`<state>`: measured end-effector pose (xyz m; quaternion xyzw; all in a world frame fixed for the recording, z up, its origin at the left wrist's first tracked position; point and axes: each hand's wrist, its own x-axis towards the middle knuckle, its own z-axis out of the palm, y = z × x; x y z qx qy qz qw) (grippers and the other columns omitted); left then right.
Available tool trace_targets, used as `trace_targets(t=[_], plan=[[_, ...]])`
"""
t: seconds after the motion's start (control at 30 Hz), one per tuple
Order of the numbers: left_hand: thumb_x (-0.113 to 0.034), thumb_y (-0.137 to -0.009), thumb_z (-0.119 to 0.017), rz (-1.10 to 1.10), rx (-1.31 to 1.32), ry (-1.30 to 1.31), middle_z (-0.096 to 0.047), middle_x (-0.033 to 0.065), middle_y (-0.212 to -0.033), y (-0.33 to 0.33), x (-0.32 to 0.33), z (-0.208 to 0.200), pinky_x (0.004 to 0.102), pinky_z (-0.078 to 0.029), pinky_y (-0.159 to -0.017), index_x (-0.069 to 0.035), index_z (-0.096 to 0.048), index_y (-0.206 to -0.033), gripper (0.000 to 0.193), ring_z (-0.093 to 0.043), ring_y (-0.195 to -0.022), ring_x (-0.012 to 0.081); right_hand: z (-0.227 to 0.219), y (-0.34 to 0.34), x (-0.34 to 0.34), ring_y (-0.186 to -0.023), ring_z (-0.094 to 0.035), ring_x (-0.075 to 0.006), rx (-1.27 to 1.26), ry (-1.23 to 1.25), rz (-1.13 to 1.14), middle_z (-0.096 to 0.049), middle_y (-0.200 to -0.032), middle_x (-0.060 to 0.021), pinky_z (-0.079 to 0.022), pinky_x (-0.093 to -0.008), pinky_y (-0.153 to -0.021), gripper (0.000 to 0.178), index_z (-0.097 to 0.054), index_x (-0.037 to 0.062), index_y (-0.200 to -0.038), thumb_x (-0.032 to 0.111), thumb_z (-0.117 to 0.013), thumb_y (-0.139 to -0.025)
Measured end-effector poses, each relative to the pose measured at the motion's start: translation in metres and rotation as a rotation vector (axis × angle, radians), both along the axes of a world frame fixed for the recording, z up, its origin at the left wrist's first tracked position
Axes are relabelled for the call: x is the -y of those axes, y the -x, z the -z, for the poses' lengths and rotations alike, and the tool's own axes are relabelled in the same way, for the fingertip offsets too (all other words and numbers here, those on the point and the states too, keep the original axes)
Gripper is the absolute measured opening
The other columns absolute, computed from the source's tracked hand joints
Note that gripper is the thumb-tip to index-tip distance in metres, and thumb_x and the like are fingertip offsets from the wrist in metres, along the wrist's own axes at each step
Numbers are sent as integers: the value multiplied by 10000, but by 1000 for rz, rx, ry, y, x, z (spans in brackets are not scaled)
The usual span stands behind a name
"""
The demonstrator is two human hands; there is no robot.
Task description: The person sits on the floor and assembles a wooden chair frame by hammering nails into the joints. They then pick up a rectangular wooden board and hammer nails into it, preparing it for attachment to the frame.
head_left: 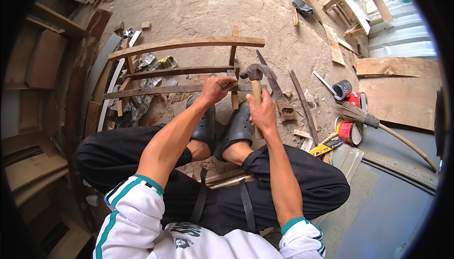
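My right hand (263, 112) is wrapped round the wooden handle of a claw hammer (257, 87), held upright with its dark metal head at the top. Just to its left, my left hand (216, 88) is closed in a pinch over the right end of a slatted wooden frame (187, 44). Whatever lies between those fingertips is too small to make out. Three long slats run left to right in the frame, joined by short crosspieces near both ends. The frame stands beyond my dark clogs (201, 122), and the hammer head is apart from it.
Right of the hammer lies a handsaw (285, 109) with a wooden handle. Farther right are paint cans (350, 132), a long-handled brush (352, 112) and a yellow-and-black tool (326, 145). Wooden furniture (45, 60) crowds the left. Wood scraps (335, 46) and crumpled wrappers (166, 62) litter the floor.
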<state>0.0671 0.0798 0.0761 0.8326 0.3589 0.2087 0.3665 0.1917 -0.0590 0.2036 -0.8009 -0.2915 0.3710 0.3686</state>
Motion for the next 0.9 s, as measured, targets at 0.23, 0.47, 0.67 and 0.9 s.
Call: trace_targets(t=[0.23,0.47,0.67,0.9], plan=[[-396,-882,-686,0,-8,53,-737,96,-924,0,0,-3,388,-554,-709,-192,-771,-1012,256,-715,-832,291,-2,-1,1,-461,-617,-239,-13,7,2,-602,-615,-145,-468,-379,-432,313,-516,-6,-1007,270,-638,-926],[-385,-883,-688,9,-3,72,-737,102,-937,3,-2,2,395,-558,-715,-177,-769,-1023,263,-712,-836,303,-13,4,2,-441,-593,-201,-16,32,17,-579,-605,-109,-457,-349,-400,315,-521,0,-1027,271,-643,-925],[-381,-886,-682,25,38,2,-732,117,-950,0,-1,4,405,-557,-719,-160,-769,-1015,271,-705,-850,315,17,-4,7,-442,-576,-170,178,-68,-66,-587,-636,-90,-465,-329,-394,335,-547,8,-1096,282,-648,-931],[-381,-889,-678,71,45,-59,-726,139,-899,3,-3,13,422,-549,-702,-142,-768,-995,277,-694,-823,338,12,3,2,-834,-671,-446,363,-7,-201,-665,-858,-281,-516,-474,-697,365,-551,13,-1191,251,-632,-926]])
